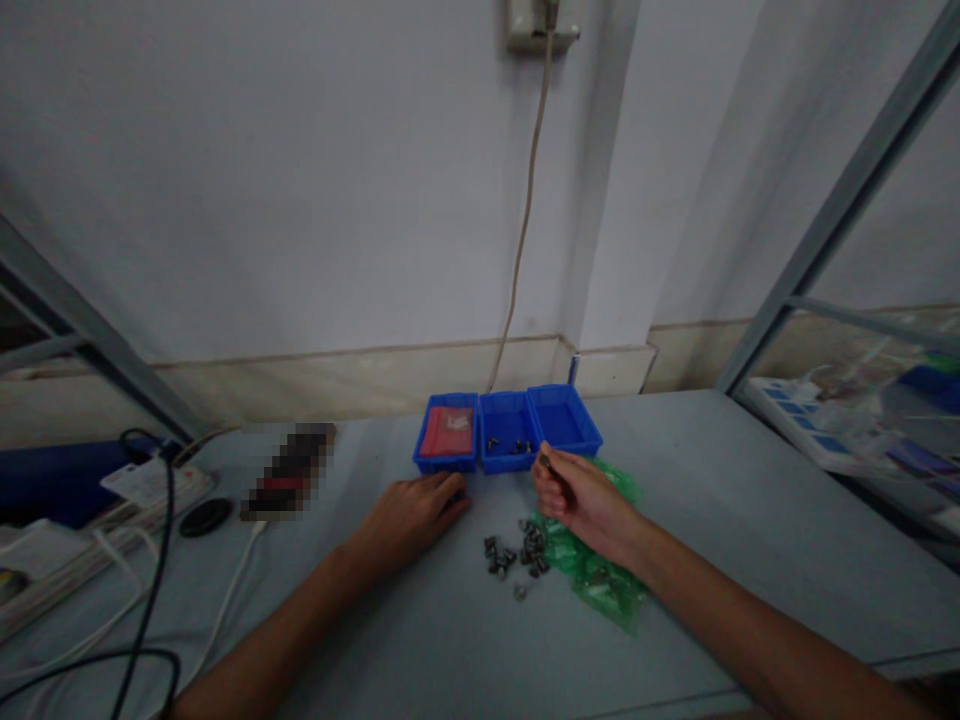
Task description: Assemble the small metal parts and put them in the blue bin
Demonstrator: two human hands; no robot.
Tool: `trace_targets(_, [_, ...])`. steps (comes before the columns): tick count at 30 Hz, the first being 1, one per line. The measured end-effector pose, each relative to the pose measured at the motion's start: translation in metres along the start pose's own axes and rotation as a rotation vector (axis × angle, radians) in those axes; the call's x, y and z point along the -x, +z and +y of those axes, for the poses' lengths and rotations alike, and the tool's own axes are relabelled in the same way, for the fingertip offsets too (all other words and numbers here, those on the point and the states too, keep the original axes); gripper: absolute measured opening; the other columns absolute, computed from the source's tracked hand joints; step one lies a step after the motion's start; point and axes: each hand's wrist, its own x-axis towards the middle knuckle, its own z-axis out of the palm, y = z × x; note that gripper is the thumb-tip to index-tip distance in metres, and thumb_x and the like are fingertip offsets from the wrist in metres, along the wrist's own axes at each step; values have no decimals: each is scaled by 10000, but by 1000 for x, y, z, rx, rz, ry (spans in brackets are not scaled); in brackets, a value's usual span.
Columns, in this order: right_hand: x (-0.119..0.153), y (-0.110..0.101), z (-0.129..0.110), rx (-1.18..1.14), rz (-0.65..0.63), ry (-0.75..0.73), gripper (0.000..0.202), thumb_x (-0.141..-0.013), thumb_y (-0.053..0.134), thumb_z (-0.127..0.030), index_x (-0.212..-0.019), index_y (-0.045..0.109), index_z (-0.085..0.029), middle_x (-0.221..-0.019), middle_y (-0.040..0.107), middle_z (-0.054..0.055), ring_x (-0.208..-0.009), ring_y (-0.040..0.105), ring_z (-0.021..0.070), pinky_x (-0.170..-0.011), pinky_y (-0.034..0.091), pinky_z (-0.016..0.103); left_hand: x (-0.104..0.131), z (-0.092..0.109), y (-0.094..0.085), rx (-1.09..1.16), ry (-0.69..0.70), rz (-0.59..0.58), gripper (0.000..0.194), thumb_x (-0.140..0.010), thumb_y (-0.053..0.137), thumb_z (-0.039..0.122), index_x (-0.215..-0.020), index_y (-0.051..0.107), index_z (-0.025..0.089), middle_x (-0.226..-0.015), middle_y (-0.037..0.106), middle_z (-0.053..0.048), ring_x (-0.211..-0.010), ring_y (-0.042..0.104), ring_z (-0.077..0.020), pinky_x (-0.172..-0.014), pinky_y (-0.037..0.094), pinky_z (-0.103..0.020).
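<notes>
Small metal parts [516, 556] lie in a loose heap at lower centre of the frame, on the grey counter [750, 520], between both hands. Right hand [581, 495] is closed, fingertips pinching one small dark piece, held up just in front of the middle blue bin [507, 440], which already has a few such pieces. Left hand [416, 515] rests flat and relaxed, holding nothing, likely steadying. Green plastic bags [600, 575] lie under the right wrist. Left bin [448, 433] holds a red packet; right bin [564, 420] looks bare.
</notes>
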Motion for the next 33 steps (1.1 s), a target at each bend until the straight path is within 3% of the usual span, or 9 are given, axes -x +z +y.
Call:
trace_targets(4, [1, 1, -1, -15, -20, 4, 459, -860, 854, -526, -728, 598, -169, -584, 414, -82, -463, 295, 47, -458, 238, 201, 0, 0, 1, -6, -2, -2, 250, -1128, 463, 414, -1134, 624, 222, -998, 750, -54, -878, 727, -232, -732, 509, -312])
trace_targets(8, [1, 3, 1, 118, 115, -136, 434, -849, 838, -562, -840, 628, -183, -732, 586, -30, -471, 359, 49, -444, 243, 206, -1, 1, -2, -1, -9, -16, 243, -1125, 465, 406, -1129, 625, 223, -1013, 750, -57, -884, 727, -234, -733, 511, -312])
trace_targets(10, [0, 3, 2, 271, 161, -235, 402, -884, 791, -567, -888, 618, -205, -818, 640, -12, -487, 409, 67, -437, 268, 217, -2, 2, -4, 2, -12, -25, 227, -1122, 475, 400, -1129, 621, 226, -1038, 754, -55, -901, 731, -236, -740, 513, -313])
trace_targets(12, [1, 2, 3, 480, 187, -346, 331, -926, 750, -528, -939, 607, -230, -776, 615, -33, -508, 451, 98, -452, 310, 234, -2, 3, -5, 2, -15, -32, 208, -1119, 487, 390, -1132, 617, 229, -1056, 756, -52, -915, 734, -238, -746, 516, -313])
trace_targets(14, [3, 1, 4, 715, 221, -475, 240, -963, 722, -455, -982, 605, -246, -708, 559, -54, -555, 497, 132, -513, 373, 259, -2, 3, -6, -3, -18, -36, 196, -1118, 494, 383, -1140, 612, 228, -1072, 758, -52, -925, 737, -239, -753, 519, -313])
trace_targets(16, [7, 2, 6, 929, 251, -589, 148, -985, 704, -363, -1002, 614, -247, -762, 593, -33, -656, 561, 160, -618, 430, 287, -2, 3, -5, -13, -22, -44, 198, -1121, 489, 381, -1142, 609, 225, -1080, 760, -56, -926, 739, -238, -758, 523, -314])
trace_targets(20, [12, 6, 12, 1156, 191, -660, 75, -984, 685, -232, -1006, 613, -240, -906, 664, 11, -791, 626, 193, -708, 456, 312, -2, 3, -4, -26, -23, -40, 229, -1127, 468, 409, -1136, 604, 224, -1064, 760, -58, -920, 740, -243, -751, 529, -320])
trace_targets(28, [10, 6, 11, 1173, 170, -682, 157, -911, 727, -112, -945, 635, -234, -876, 620, -9, -757, 579, 174, -715, 438, 305, -3, 3, -6, -7, -32, -53, 201, -1120, 482, 387, -1121, 603, 228, -1076, 761, -57, -917, 739, -232, -754, 530, -314])
trace_targets(33, [6, 7, 8, 782, 109, -429, 217, -839, 846, -281, -894, 641, -236, -821, 638, -22, -629, 542, 145, -552, 427, 267, -2, 3, -5, 15, -18, -31, 208, -1120, 481, 395, -1134, 606, 229, -1077, 761, -54, -919, 738, -238, -749, 526, -321])
